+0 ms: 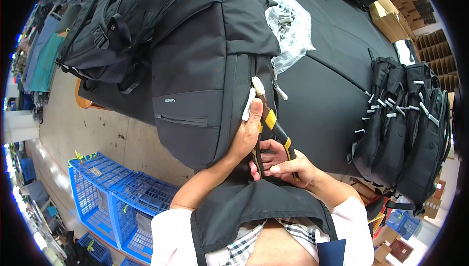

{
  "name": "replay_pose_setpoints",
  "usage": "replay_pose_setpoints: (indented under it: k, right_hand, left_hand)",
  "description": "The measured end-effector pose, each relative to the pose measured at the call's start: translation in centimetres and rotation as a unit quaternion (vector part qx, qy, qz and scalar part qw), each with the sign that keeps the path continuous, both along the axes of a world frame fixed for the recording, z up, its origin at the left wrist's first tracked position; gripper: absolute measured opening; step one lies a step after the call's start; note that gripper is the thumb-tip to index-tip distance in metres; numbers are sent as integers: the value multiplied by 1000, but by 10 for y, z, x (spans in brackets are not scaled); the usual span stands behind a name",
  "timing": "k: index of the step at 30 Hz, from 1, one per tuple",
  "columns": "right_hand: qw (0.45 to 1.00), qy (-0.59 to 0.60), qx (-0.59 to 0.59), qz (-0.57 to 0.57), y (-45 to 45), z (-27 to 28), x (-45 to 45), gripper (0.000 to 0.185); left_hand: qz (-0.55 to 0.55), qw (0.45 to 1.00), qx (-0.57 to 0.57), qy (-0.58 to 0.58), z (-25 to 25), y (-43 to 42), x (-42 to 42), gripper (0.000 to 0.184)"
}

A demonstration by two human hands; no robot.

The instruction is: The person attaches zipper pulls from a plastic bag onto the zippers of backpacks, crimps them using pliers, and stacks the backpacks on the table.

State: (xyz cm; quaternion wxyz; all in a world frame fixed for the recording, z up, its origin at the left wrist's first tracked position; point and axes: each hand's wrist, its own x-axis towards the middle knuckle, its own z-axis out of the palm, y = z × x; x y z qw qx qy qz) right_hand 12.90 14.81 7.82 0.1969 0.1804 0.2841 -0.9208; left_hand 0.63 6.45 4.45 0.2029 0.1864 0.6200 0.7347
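A black backpack (190, 70) lies on the black-covered table (317, 105), its logo and a zipped pocket facing up. My left hand (248, 129) is at the backpack's right edge, thumb raised against a white tag (248, 105) beside the tool's head. Yellow-and-black handled pliers (276, 127) have their wrapped, pale jaws at the zipper edge. Around the lower ends of the handles, my right hand (288, 166) has its fingers curled. White zipper pulls (280, 92) hang next to the jaws.
A clear plastic bag (290, 29) of small metal-like parts lies beyond the backpack. More black backpacks stand at the right (405, 129) and upper left (105, 36). Blue crates (117, 197) are on the floor at lower left. Cardboard boxes (386, 21) sit at upper right.
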Motion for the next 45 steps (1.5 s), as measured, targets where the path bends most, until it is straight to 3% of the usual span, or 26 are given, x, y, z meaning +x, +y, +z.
replay_pose_setpoints:
  k: [8, 11, 16, 17, 18, 20, 22, 24, 28, 33, 45]
  right_hand:
    - [1000, 6, 17, 0, -4, 0, 1, 61]
    - [1000, 3, 22, 6, -2, 6, 0, 65]
    - [997, 16, 73, -5, 11, 18, 18, 74]
    - [996, 20, 85, 25, 15, 17, 27, 76]
    - [993, 24, 96, 57, 17, 15, 35, 78]
    - [991, 35, 114, 60, 17, 16, 40, 77]
    - [987, 11, 157, 33, 16, 27, 36, 74]
    - [989, 4, 144, 9, 12, 26, 30, 71]
    - [994, -19, 102, -19, 10, 21, 22, 72]
    - [999, -33, 21, -36, 11, 20, 18, 75]
    - [999, -45, 5, -23, 27, 30, -6, 75]
  left_hand:
    - [0, 1000, -5, 8, 4, -5, -1, 40]
    - [-25, 999, -15, -38, -6, -5, 0, 40]
    - [-9, 966, 101, -236, -2, -8, -4, 38]
    - [-83, 946, 192, -247, 5, -14, -11, 36]
    - [-39, 946, 184, -265, 12, -16, -14, 33]
    - [40, 987, 94, -125, 26, -8, -20, 35]
    - [15, 994, 18, -109, 18, -12, -26, 44]
    - [69, 982, 83, -153, 24, -3, -21, 43]
    - [33, 948, 134, -287, 38, -12, -25, 35]
    - [21, 938, 150, -313, 41, -17, -31, 37]
    - [31, 936, 149, -317, 34, -21, -26, 37]
